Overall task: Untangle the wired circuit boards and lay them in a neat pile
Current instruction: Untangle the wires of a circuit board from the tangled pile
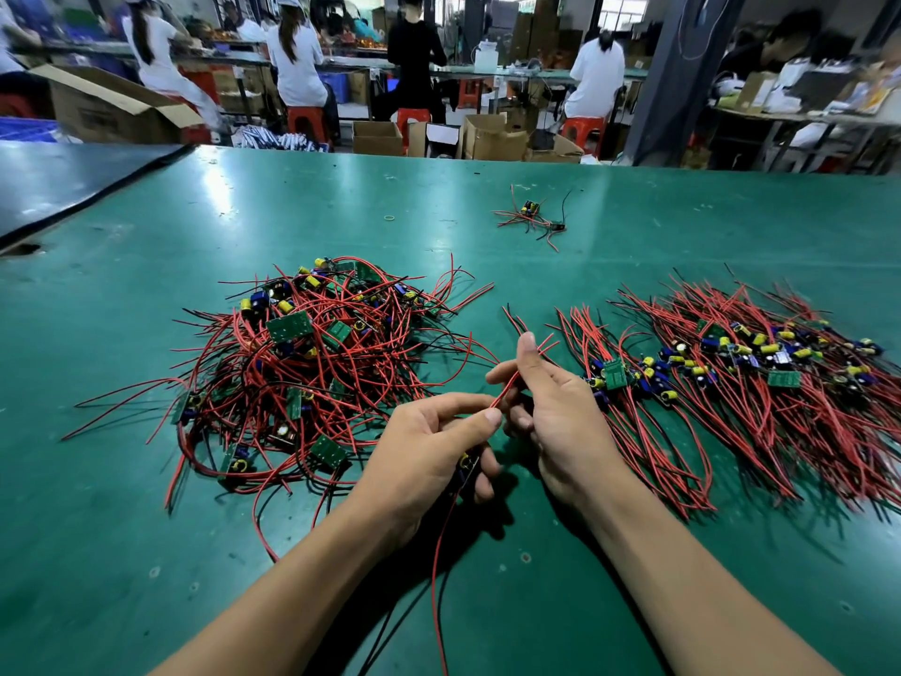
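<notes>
wired circuit boards lie in a tangled heap [312,363] on the green table mat [146,553], left of both hands. a combed-out pile [760,378], its wires running one way, lies to the right. the left hand [429,446] curls its lower fingers round one small board [467,463] while thumb and forefinger pinch its red wire [504,392]. the right hand [556,412] pinches the same wire higher up, forefinger straight. a few stray boards [534,218] and a rubber band [389,218] lie farther back.
</notes>
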A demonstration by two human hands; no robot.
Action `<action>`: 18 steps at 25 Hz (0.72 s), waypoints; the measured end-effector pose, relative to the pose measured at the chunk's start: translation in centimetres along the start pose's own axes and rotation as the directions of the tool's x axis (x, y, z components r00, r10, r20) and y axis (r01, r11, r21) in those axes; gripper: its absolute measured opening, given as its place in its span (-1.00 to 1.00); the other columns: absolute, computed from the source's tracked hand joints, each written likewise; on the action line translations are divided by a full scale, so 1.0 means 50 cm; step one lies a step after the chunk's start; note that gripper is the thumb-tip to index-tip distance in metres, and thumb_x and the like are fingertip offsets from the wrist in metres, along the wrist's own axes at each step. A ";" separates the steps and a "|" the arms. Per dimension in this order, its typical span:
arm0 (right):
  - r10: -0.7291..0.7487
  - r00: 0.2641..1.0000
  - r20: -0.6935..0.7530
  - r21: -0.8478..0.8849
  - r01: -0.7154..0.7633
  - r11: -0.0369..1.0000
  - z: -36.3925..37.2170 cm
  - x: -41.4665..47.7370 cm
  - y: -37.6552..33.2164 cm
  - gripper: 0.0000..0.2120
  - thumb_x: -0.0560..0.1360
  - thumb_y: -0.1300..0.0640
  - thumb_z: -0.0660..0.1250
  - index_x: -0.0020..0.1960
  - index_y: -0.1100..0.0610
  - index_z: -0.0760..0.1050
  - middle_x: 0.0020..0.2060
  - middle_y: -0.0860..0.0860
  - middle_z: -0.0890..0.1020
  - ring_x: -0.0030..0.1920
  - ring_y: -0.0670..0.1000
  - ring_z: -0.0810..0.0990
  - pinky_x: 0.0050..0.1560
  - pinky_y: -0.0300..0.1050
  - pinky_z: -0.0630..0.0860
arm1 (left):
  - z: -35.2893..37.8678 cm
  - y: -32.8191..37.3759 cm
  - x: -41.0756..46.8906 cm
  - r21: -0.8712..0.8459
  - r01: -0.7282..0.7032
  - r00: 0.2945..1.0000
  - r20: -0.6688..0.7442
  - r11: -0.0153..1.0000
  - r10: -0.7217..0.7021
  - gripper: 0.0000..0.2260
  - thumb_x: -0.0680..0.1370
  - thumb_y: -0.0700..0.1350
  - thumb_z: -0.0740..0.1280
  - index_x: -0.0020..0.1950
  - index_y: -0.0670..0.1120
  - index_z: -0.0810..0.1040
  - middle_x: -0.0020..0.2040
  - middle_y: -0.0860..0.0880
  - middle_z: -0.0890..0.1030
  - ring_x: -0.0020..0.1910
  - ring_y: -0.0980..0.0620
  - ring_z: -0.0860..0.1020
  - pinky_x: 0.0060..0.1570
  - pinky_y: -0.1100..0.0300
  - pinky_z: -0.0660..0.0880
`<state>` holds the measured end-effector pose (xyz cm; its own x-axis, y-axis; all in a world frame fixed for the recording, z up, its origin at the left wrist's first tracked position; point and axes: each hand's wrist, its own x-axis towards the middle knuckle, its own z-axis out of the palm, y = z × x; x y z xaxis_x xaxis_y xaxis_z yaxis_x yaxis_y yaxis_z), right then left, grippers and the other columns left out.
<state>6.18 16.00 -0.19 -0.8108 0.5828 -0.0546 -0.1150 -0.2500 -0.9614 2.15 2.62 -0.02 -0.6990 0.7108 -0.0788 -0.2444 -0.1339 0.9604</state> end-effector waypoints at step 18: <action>-0.064 0.998 0.005 -0.332 0.061 0.941 -0.030 0.017 0.007 -0.62 0.62 -0.15 0.27 -0.14 0.05 0.71 -0.60 -0.05 0.22 -0.57 -0.05 0.13 -0.43 -0.16 0.02 | 0.004 -0.003 -0.004 0.192 -0.078 0.996 -0.030 0.978 0.085 -0.80 0.58 -0.15 0.35 -0.14 -0.26 0.61 -0.48 -0.11 0.55 -0.59 -0.01 0.46 -0.53 0.26 0.41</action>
<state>6.31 17.57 -0.95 -0.8044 0.5940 0.0079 0.0327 0.0576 -0.9978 2.43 2.64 -0.10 -0.7370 0.6759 -0.0045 -0.0557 -0.0541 0.9970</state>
